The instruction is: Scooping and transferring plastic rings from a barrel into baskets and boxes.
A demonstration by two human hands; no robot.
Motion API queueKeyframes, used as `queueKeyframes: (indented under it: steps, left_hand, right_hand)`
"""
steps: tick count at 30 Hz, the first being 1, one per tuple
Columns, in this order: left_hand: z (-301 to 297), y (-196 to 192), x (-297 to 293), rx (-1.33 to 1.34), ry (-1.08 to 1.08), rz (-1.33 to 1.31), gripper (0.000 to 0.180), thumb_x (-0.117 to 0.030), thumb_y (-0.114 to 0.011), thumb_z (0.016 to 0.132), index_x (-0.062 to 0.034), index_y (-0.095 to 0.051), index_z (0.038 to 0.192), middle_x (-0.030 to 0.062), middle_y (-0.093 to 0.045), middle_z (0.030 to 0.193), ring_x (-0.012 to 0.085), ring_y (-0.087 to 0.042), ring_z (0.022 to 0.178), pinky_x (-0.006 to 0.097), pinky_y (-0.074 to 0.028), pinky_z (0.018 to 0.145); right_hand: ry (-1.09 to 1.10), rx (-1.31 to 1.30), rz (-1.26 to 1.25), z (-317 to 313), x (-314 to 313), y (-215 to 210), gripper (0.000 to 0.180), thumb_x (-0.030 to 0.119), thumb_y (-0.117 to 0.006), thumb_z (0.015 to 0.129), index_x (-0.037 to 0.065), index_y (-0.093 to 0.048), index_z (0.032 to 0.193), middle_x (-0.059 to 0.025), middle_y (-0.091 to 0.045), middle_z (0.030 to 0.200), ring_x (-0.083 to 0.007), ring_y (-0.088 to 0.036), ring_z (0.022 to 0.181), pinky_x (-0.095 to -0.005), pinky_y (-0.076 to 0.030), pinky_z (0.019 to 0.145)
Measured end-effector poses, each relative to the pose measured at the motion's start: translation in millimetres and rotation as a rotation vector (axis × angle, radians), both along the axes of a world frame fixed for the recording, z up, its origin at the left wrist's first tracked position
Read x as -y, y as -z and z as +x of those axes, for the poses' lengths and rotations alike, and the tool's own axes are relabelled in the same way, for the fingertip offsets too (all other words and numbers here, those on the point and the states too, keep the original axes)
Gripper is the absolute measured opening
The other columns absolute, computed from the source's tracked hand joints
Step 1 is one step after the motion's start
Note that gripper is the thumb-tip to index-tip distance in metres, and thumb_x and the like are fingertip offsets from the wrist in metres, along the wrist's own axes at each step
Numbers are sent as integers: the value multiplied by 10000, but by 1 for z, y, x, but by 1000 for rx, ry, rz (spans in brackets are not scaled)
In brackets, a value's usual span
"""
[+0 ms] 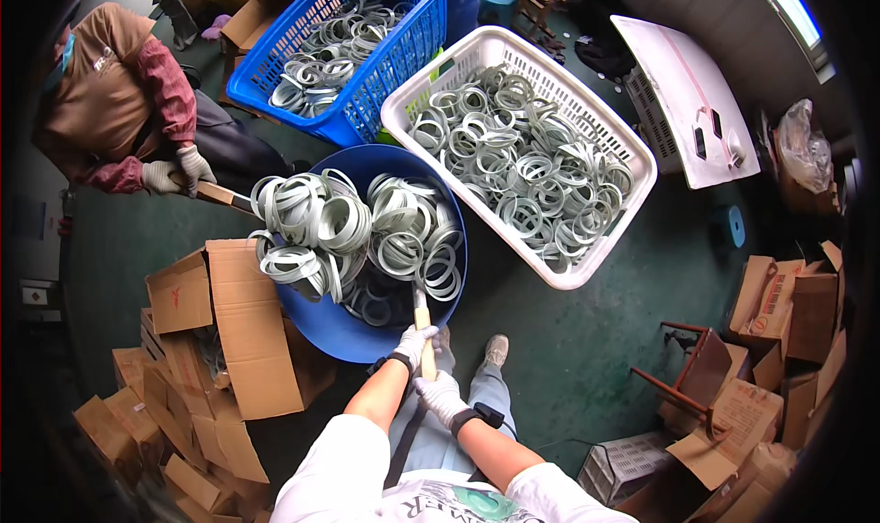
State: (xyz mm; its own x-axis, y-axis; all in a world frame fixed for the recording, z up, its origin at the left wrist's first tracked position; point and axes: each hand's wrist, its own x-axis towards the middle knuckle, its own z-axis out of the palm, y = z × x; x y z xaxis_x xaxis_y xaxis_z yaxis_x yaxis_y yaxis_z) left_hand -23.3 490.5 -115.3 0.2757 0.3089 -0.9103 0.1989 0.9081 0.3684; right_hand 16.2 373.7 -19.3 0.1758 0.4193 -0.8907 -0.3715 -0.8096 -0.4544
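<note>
Dark green floor spans the frame; white-gloved left hand and right hand, lower centre, curl closely round one pale wooden handle. Grey-white rings heap the round blue plastic tub mid-frame (work looks unfinished); many fill a white slatted basket, upper right.

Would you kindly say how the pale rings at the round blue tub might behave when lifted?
The pale rings may slide and tumble, lying loose and overlapping. They look stiff, as most keep a round outline. Being hollow and thin-walled, each is probably light for its size.
</note>
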Motion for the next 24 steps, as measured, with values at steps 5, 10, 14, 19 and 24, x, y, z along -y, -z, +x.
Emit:
queueKeyframes:
  steps: [5,10,14,19,24]
  left_hand:
    - [1,-5,4,-8,-3,2,142,-119,-655,839,-54,-552,911,45,-571,678,151,-559,549,304,-529,514]
    - [3,-9,8,-21,-6,10,147,-119,-656,838,-56,-547,913,49,-574,684,152,-562,555,311,-532,522]
    - [7,-14,14,-14,-33,7,148,-107,-652,837,-59,-535,914,47,-570,687,153,-557,553,316,-529,518]
    - [8,-14,14,46,-93,-20,157,-95,-649,834,-63,-524,924,43,-560,685,153,-548,546,318,-522,505]
    - [6,-19,14,65,-119,11,188,-94,-659,822,-75,-511,936,44,-556,688,155,-546,548,325,-520,494]
  right_hand:
    - [-5,15,-17,4,1,-11,316,255,-697,744,3,-611,914,-77,-637,728,-178,-604,618,-319,-484,563]
    - [-17,32,-2,5,6,-15,313,250,-698,743,4,-605,913,-73,-637,731,-168,-602,622,-315,-487,559]
    - [-3,48,0,-1,18,4,329,250,-685,747,-10,-598,928,-95,-633,705,-193,-614,596,-323,-497,546]
    - [-125,136,-7,5,21,5,393,275,-685,718,-27,-603,956,-126,-653,761,-212,-630,655,-333,-507,587]
    - [-218,229,1,5,20,0,476,375,-683,726,-22,-622,980,-209,-667,889,-330,-653,853,-383,-507,758]
